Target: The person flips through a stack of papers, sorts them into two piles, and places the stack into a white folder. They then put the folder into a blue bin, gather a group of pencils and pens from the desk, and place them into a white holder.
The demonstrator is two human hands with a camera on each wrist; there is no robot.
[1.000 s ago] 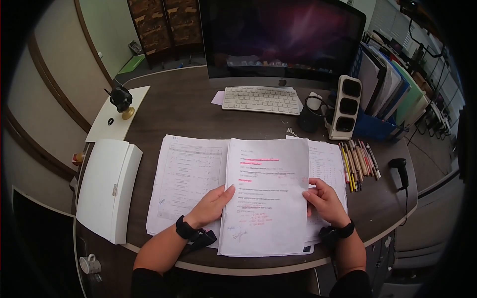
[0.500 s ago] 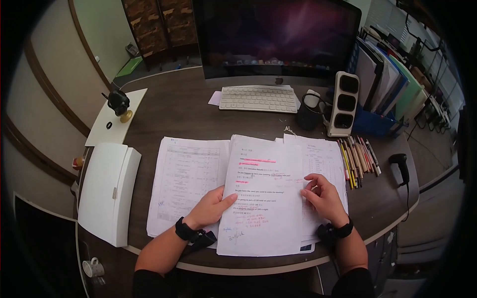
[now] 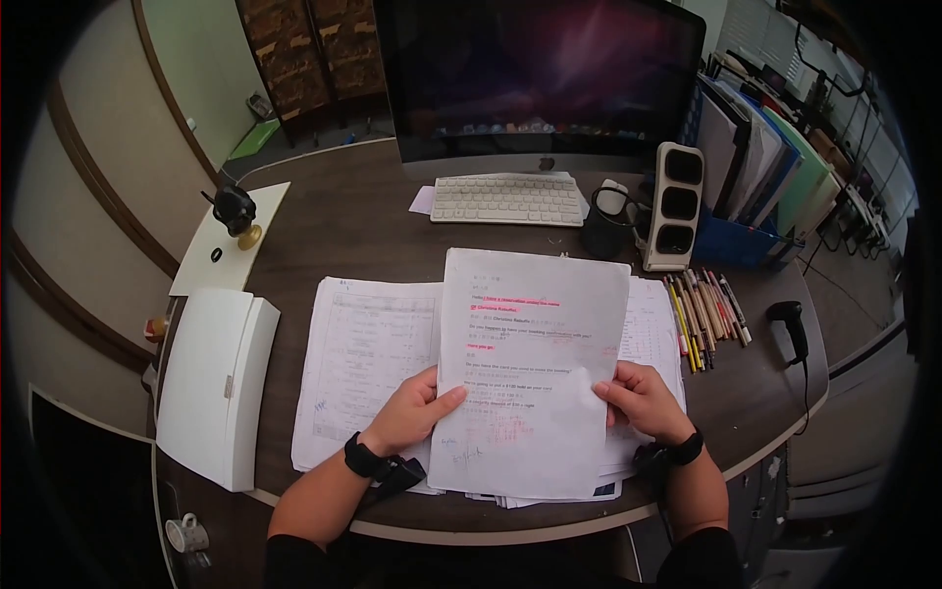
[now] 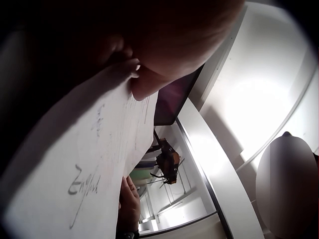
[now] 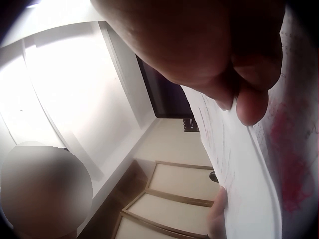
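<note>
- Over the middle of the near edge of the bench [image 3: 324, 211], the printed page [image 3: 530, 344] is held between the left hand [image 3: 412, 407] and the right hand [image 3: 646, 401], its handwritten foot toward the person.
- Its long axis runs from that near edge toward the keyboard [image 3: 505, 199]; the hands face each other across its width, below its middle, neither clearly nearer.
- Left grip: clamped on the page's left margin, thumb on the printed face. Right grip: clamped on the right margin, thumb likewise on top. Whether one sheet or several are pinched, I cannot tell.
- Underneath, the left paper pile [image 3: 363, 378] and the right paper pile [image 3: 652, 324] show to either side.
- Half a second ago the right hand was off the margin, fingers raised; now it pinches it. The page's top edge lies closer to the keyboard, covering more of the right pile, while the left hand keeps its hold.
</note>
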